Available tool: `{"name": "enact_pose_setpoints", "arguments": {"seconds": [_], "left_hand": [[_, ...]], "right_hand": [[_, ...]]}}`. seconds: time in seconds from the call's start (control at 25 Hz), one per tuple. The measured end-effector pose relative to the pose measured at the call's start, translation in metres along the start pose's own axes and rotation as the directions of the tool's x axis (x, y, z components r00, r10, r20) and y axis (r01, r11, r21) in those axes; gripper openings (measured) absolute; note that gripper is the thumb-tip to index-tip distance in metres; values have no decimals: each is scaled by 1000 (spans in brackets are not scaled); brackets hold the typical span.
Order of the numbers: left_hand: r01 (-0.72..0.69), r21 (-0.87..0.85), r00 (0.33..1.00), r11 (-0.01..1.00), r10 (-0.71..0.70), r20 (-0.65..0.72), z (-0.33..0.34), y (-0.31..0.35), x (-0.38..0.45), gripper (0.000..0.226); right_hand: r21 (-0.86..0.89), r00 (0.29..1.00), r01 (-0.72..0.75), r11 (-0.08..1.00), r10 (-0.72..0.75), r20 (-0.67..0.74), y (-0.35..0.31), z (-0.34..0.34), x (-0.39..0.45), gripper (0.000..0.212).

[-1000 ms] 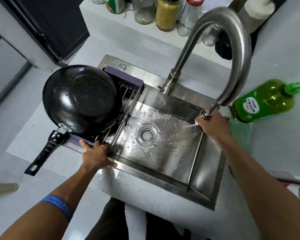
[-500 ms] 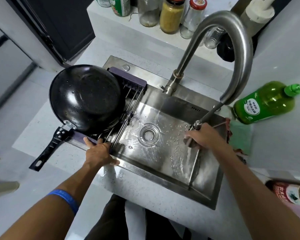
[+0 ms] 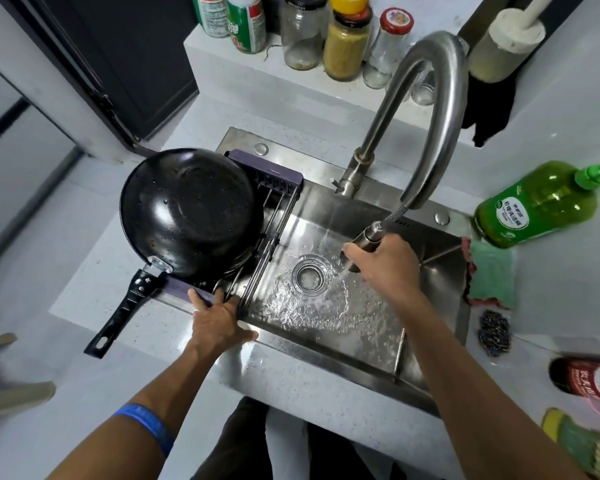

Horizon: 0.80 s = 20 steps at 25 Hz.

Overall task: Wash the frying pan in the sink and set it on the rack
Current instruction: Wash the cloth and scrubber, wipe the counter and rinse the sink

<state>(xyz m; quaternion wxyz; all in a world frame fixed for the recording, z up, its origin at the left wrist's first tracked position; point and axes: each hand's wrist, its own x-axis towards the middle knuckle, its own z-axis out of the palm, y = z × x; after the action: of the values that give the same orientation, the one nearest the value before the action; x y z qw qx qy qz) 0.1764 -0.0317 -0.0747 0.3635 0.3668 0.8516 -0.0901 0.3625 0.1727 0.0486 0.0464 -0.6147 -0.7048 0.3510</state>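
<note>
So the frying pan (image 3: 191, 213) is already sitting upside down on the rack (image 3: 267, 174), which spans the left end of the sink (image 3: 430, 282). Its black handle (image 3: 118, 317) sticks out over the counter (image 3: 136, 358) toward the person. Looks like the washing part is pretty much done and what's going on now is just rinsing out the basin.

The right hand (image 3: 385, 265) is wrapped around the pull-out sprayer head (image 3: 364, 240), hose stretched down from the faucet (image 3: 440, 116), and water is hitting the steel next to the drain (image 3: 309, 275). The left hand (image 3: 219, 320) rests on the front edge of the sink, fingers curled over the near bar of the rack, more steadying it than grabbing anything. Neither hand is on the pan.

About the pan itself: it looks like a deep, stiff metal one, probably fairly heavy, and it's beaded with water, so the rounded bottom would be slick. If it needs shifting, the handle is the obvious place to grab, near the riveted bracket for better control. It overhangs the rack's left side a bit, so a bump could tip it.

Dish soap (image 3: 537, 206) and a green cloth (image 3: 492, 271) are off to the right.
</note>
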Motion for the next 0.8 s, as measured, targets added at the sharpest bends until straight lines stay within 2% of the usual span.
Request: {"name": "enact_pose_setpoints", "arguments": {"seconds": [0.08, 0.2, 0.24, 0.32, 0.4, 0.44, 0.52, 0.6, 0.64, 0.72, 0.8], "left_hand": [[0, 23, 1000, 1000, 0, 5, 8, -7, 12, 91], [43, 31, 998, 999, -44, 37, 14, -15, 32, 67], [68, 5, 998, 998, -68, 8, 13, -14, 31, 61], [52, 2, 987, 999, -51, -155, 15, -4, 20, 58], [-49, 51, 953, 997, 62, -296, 16, 22, 1, 51], [-149, 64, 937, 987, 161, -309, 21, 41, -4, 50], [-360, 16, 900, 933, 351, -258, 26, 81, -14, 52], [-450, -213, 887, 867, 407, -218, 32, 132, -19, 49], [-404, -394, 914, 825, 353, -199, 32, 156, -24, 46], [-184, -754, 977, 631, 198, -72, 31, 194, -29, 35], [-38, -912, 994, 408, 107, 7, 30, 214, -27, 20]], "right_hand": [[74, 997, 36, 997, -31, -66, -14, -19, -1, 26], [131, 991, 109, 985, -97, -96, -26, -36, -6, 28], [156, 990, 129, 979, -118, -76, -25, -38, -8, 28], [241, 987, 159, 957, -156, -32, -7, -40, -14, 32], [344, 989, 132, 930, -146, 16, 28, -44, -16, 50], [384, 995, 88, 919, -103, 19, 51, -47, -14, 55], [404, 997, -31, 914, 54, -47, 97, -51, 1, 49], [379, 954, -150, 913, 235, -187, 146, -61, 27, 34], [319, 921, -208, 925, 294, -254, 169, -66, 41, 31], [157, 884, -270, 950, 310, -351, 209, -73, 69, 32], [-20, 901, -267, 963, 242, -360, 238, -73, 89, 32]]}}
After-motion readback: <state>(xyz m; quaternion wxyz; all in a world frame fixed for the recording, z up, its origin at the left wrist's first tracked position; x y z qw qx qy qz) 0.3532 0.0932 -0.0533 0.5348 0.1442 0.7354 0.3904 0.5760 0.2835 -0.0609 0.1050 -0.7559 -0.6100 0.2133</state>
